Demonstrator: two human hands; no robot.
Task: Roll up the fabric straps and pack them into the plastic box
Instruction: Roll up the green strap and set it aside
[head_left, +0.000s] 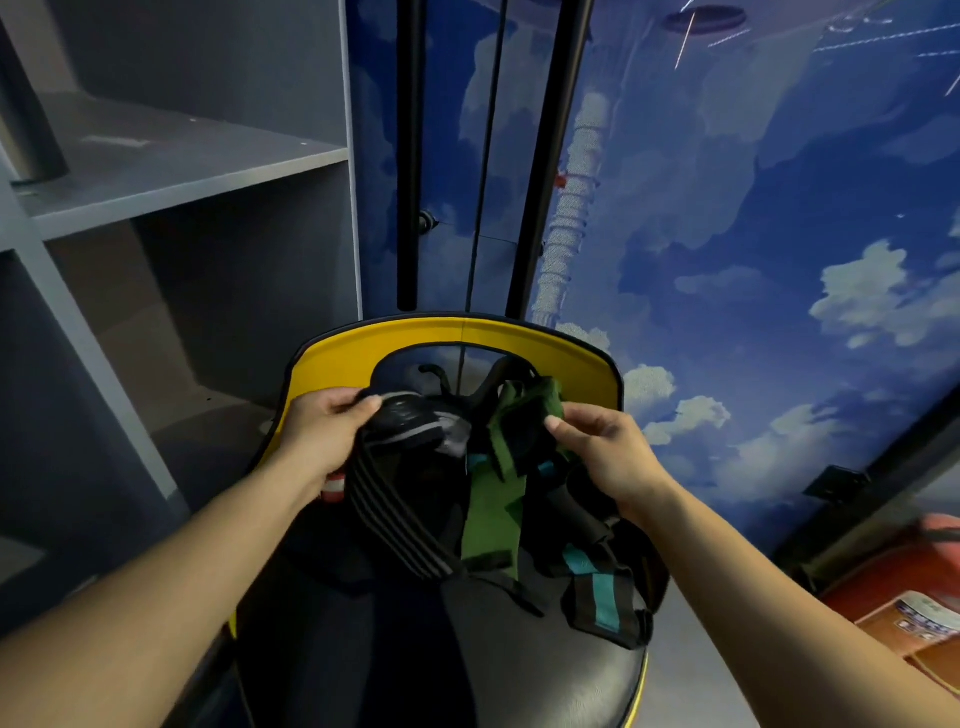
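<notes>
A tangle of fabric straps hangs above a black chair seat (519, 670). My left hand (324, 431) grips the top of a black strap with grey stripes (395, 499), which droops down to the seat. My right hand (605, 452) pinches a green strap with black patches (493, 509) at its upper end. A black strap with a teal stripe (602, 597) lies on the seat at the right. No plastic box shows in the head view.
The chair has a yellow-edged backrest (363, 353). Grey shelving (171, 171) stands at the left. A blue sky-patterned wall (753, 234) fills the right, with black poles (410, 156) behind the chair. An orange object (914, 582) sits low at the right.
</notes>
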